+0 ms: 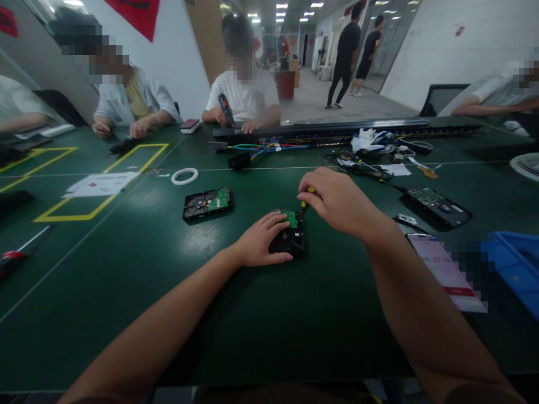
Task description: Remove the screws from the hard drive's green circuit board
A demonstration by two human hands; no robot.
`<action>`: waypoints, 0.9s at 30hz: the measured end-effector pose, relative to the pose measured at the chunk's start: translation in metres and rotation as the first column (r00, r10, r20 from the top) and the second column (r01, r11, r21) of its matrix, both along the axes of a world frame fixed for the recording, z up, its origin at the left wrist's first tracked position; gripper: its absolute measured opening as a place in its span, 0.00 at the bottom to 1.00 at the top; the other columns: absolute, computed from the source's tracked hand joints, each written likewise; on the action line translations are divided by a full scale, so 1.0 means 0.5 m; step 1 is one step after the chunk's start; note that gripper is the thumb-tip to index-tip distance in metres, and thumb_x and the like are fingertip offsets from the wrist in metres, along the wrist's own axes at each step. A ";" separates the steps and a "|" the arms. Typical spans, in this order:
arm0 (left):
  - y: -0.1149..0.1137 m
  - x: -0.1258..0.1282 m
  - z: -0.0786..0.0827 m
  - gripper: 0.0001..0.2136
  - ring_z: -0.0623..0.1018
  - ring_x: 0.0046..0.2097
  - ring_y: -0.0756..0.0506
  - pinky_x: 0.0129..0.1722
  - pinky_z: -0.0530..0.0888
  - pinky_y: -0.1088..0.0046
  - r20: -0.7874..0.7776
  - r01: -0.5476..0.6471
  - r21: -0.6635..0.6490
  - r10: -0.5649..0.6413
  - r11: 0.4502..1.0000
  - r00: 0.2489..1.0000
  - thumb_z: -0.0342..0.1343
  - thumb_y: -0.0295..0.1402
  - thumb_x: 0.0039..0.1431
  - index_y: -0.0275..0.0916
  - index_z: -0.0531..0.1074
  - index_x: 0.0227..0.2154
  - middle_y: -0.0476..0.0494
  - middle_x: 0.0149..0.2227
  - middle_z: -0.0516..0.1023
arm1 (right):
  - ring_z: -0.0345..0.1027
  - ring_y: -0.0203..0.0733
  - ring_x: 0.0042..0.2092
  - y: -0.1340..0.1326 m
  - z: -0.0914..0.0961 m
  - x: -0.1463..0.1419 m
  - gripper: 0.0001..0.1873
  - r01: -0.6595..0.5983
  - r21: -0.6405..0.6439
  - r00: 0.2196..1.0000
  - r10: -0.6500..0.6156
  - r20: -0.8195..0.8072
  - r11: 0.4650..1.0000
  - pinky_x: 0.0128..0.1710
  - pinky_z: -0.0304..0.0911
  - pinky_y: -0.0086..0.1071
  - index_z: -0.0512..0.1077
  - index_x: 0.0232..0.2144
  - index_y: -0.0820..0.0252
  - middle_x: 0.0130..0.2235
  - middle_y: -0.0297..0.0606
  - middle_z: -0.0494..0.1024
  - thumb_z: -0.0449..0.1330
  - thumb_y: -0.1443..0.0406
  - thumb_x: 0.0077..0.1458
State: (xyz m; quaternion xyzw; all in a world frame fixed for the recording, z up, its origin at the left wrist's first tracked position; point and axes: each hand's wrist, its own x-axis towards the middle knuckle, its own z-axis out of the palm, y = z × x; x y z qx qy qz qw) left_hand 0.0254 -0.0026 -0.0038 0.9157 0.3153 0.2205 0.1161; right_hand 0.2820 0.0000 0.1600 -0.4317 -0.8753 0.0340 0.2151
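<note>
In front of me a hard disk drive (295, 244) lies on the green table, its green circuit board facing up. My left hand (263, 238) rests on it with the fingers spread across the near and left part. Above its far right corner, my right hand (332, 199) is closed around a screwdriver (310, 191) with a yellow and dark handle. The driver points down at that corner; its tip is too small to make out. A second hard disk drive (208, 204) lies to the left, and a third hard disk drive (438, 207) to the right.
A roll of white tape (184, 177) lies beyond the left drive. At the right are a lit phone (446, 272) and a blue bin (516, 269). Cables (269, 147) and gloves (370, 140) lie farther back. Across the table a person (242, 95) holds a power tool (226, 109).
</note>
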 end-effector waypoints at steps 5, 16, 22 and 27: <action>-0.001 0.001 0.001 0.42 0.62 0.79 0.25 0.77 0.62 0.35 -0.006 -0.007 -0.002 0.007 1.000 1.000 0.64 0.63 0.66 0.40 0.66 0.72 0.27 0.76 0.66 | 0.76 0.54 0.50 -0.004 -0.003 -0.002 0.08 0.001 0.008 1.000 -0.001 0.000 1.000 0.54 0.67 0.44 0.79 0.46 0.61 0.49 0.50 0.83 0.62 0.69 0.67; 0.001 -0.001 -0.002 0.42 0.63 0.78 0.25 0.77 0.63 0.36 -0.001 -0.003 0.010 0.003 1.000 1.000 0.64 0.64 0.66 0.39 0.67 0.72 0.26 0.75 0.67 | 0.77 0.54 0.53 -0.005 -0.005 0.001 0.14 -0.089 -0.001 0.996 0.089 -0.022 0.996 0.57 0.66 0.44 0.80 0.49 0.62 0.51 0.51 0.84 0.57 0.72 0.65; 0.000 -0.002 -0.003 0.42 0.63 0.78 0.25 0.77 0.63 0.37 -0.005 -0.002 0.022 0.002 1.000 1.000 0.64 0.63 0.67 0.38 0.67 0.72 0.25 0.75 0.66 | 0.76 0.51 0.48 -0.011 -0.004 -0.004 0.11 -0.068 -0.027 0.997 0.067 -0.043 0.997 0.51 0.65 0.41 0.78 0.47 0.62 0.48 0.49 0.83 0.58 0.71 0.67; 0.001 -0.002 -0.004 0.42 0.64 0.78 0.25 0.77 0.64 0.36 -0.004 0.004 0.032 -0.004 0.999 1.000 0.64 0.63 0.67 0.39 0.66 0.72 0.26 0.75 0.66 | 0.74 0.51 0.45 -0.006 -0.003 -0.007 0.07 -0.060 -0.057 0.998 0.061 0.017 0.997 0.48 0.62 0.40 0.76 0.40 0.58 0.42 0.44 0.82 0.61 0.63 0.73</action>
